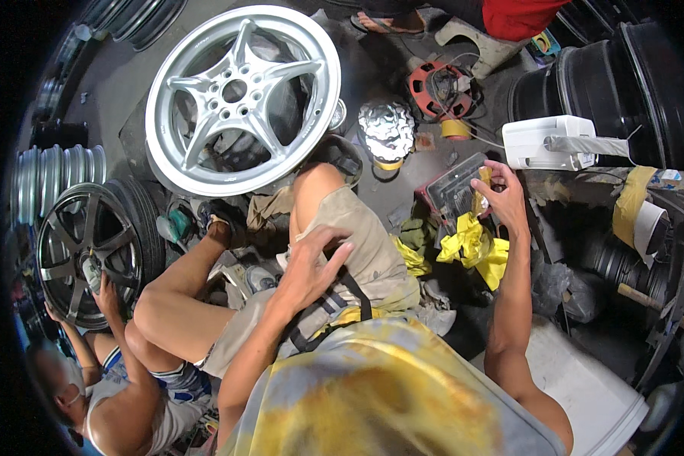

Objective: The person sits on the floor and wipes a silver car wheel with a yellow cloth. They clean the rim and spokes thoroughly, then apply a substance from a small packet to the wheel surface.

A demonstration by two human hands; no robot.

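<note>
My left hand (315,262) hovers over or rests on my thigh, with thumb and fingers apart and nothing in them. Out to the right, my right hand (507,199) pinches a small tan, crumpled piece (481,199); its exact kind is unclear. It is above a dark lidded plastic box (454,190), beside crumpled yellow paper (475,245). In front of my knees, a silver five-spoke wheel rim (243,57) lies face up, apart from both hands.
A person at lower left holds a pad against a dark wheel rim (80,251). An orange cable reel (439,90), a foil-like shiny bundle (386,131) and a white lamp-like box (543,143) lie ahead. Black rims (585,83) are stacked at right.
</note>
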